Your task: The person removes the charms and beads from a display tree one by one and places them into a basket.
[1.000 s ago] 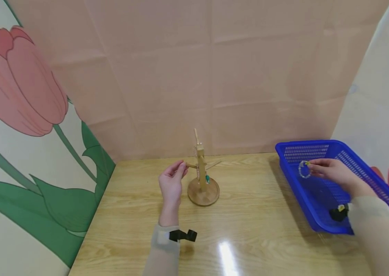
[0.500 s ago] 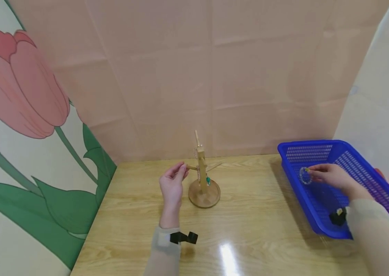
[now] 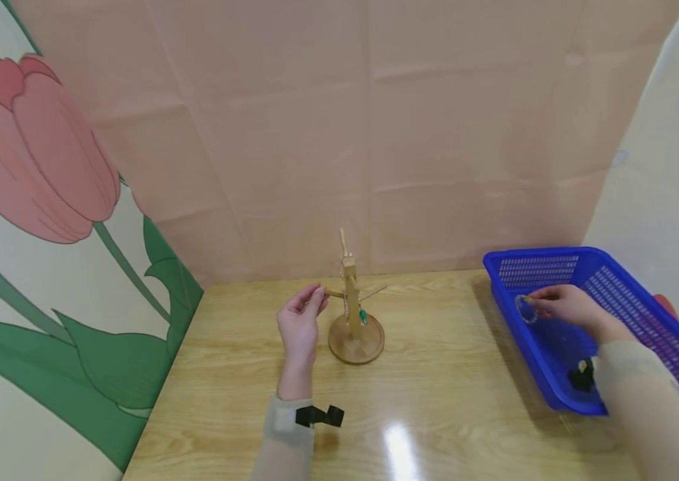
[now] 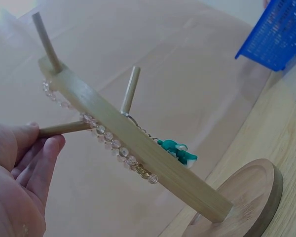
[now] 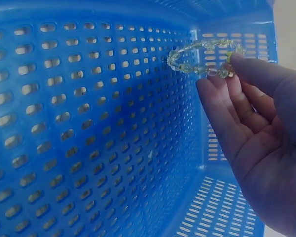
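Note:
A wooden jewelry stand (image 3: 351,297) with a round base and several pegs stands mid-table. My left hand (image 3: 301,321) pinches the end of its left peg (image 4: 64,129) between thumb and fingers. On that peg hangs a beaded bracelet (image 4: 119,149) of clear pinkish beads; another beaded strand (image 4: 48,89) hangs near the top. A keychain with a green figure (image 4: 176,150) dangles from a different peg. Over the blue basket (image 3: 532,364), my right hand (image 3: 574,308) pinches a bracelet of clear, yellowish beads (image 5: 187,63) by one side, so its loop sticks out beyond the fingertips.
The basket has perforated walls and stands at the table's right side. Behind the wooden table (image 3: 436,374) hangs a pinkish backdrop (image 3: 291,147). A tulip-patterned wall (image 3: 45,153) borders the left side.
My right hand has shifted slightly left and down over the basket, carrying the clear bracelet with it. The left hand keeps its pinch on the stand's peg.

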A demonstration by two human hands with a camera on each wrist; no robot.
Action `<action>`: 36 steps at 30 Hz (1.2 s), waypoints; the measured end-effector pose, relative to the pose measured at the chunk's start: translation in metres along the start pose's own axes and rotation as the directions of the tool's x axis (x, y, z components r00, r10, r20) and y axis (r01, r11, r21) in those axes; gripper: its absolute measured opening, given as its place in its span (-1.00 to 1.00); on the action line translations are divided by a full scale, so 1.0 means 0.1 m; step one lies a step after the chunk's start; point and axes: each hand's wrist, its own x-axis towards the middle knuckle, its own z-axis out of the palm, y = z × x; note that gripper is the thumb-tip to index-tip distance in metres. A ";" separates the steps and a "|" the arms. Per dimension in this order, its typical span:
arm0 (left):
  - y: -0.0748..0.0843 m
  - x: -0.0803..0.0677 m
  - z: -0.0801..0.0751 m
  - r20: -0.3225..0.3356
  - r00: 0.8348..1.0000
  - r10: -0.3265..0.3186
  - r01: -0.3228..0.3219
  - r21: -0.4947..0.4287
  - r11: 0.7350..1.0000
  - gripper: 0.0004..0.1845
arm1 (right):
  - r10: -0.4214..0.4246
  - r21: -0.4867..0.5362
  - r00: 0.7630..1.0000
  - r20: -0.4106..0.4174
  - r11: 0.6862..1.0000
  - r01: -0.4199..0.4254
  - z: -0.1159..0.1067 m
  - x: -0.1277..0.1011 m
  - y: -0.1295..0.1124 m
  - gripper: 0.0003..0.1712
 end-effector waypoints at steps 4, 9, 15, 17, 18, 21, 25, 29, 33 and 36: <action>0.02 0.00 0.01 -0.003 1.000 -0.002 0.002 -0.003 1.000 -0.83 | -0.004 -0.059 1.000 -0.020 0.998 0.003 -0.02 0.00 0.02 -0.53; 0.03 -0.01 0.01 -0.010 1.000 -0.004 0.004 -0.007 1.000 -0.84 | -0.026 -0.203 0.997 -0.076 0.979 0.010 -0.02 -0.04 0.00 -0.59; 0.04 -0.01 0.01 -0.003 1.000 -0.007 0.007 -0.001 1.000 -0.83 | -0.081 -0.305 0.989 -0.122 0.952 0.040 0.00 -0.02 0.03 -0.70; 0.04 -0.01 0.01 0.000 1.000 -0.006 0.006 -0.002 1.000 -0.83 | -0.101 -0.319 0.987 -0.128 0.946 0.056 0.00 -0.01 0.06 -0.73; 0.04 -0.01 0.01 -0.001 1.000 -0.007 0.007 0.000 1.000 -0.83 | -0.111 -0.323 0.985 -0.129 0.944 0.064 0.00 0.00 0.07 -0.75; 0.05 -0.01 0.01 0.000 1.000 -0.007 0.007 0.004 1.000 -0.83 | -0.140 -0.327 0.981 -0.131 0.941 0.091 -0.01 0.03 0.10 -0.78; 0.05 -0.01 0.01 0.003 1.000 -0.003 0.003 0.005 1.000 -0.82 | -0.153 -0.328 0.978 -0.139 0.939 0.101 -0.01 0.03 0.10 -0.79; 0.05 -0.01 0.01 0.001 1.000 -0.006 0.006 -0.008 1.000 -0.83 | -0.146 -0.335 0.980 -0.133 0.938 0.094 -0.01 0.02 0.10 -0.78; 0.04 0.00 0.01 0.000 1.000 -0.009 0.009 -0.004 1.000 -0.84 | -0.137 -0.333 0.983 -0.124 0.939 0.088 -0.01 0.01 0.10 -0.77; 0.03 0.01 0.00 -0.001 1.000 -0.013 0.013 -0.004 1.000 -0.84 | -0.124 -0.342 0.985 -0.121 0.937 0.076 -0.03 0.00 0.09 -0.74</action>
